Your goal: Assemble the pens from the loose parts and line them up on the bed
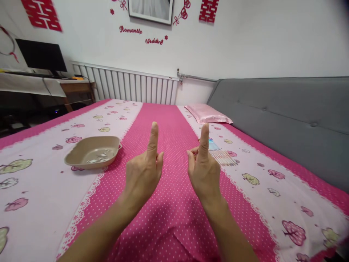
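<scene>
Above the pink bedspread I hold up both hands, backs toward me. My left hand has its index finger stretched upward and the thumb apart from it; the other fingers look folded out of sight. Likewise my right hand points its index finger up, thumb apart, with a curled finger just showing. Neither hand shows anything in it. Left of my left hand sits a beige plastic basin, with several small pale pieces inside. Beyond my right hand lies a row of thin slender sticks, beside a light blue flat pack, partly covered by the hand.
A pink pillow lies at the far right, near the grey padded headboard. Behind the bed are a white radiator and a pipe. A desk with a black monitor stands at the far left.
</scene>
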